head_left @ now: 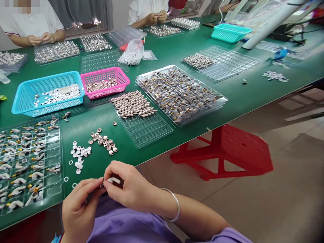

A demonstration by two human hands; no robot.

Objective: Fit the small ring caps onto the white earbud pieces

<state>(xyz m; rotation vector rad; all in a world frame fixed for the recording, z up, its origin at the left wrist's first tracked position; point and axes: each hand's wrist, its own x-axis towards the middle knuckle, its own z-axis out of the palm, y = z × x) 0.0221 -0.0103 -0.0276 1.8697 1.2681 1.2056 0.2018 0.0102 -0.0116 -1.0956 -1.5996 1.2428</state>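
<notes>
Near the table's front edge, my right hand (129, 185) pinches a white earphone shell (114, 181) with a bent stem, thumb and forefinger closed around it. My left hand (82, 202) meets it from the left, thumb and forefinger pressed together on a small dark part (101, 185) at the shell's end; fingers hide most of it. Beyond my hands lie loose white round pieces (79, 155), a few thin rings (66, 179) and small pinkish-white cups (103, 140). On the left, a clear compartment tray (53, 182) holds many partly assembled earphone pieces.
A blue basket (19, 101) and a pink basket (126, 79) hold small parts. Trays of stems (134, 104) and assembled pieces (179, 91) stand further right. A red stool (243, 145) is beside the table. Two people (149, 13) work across it.
</notes>
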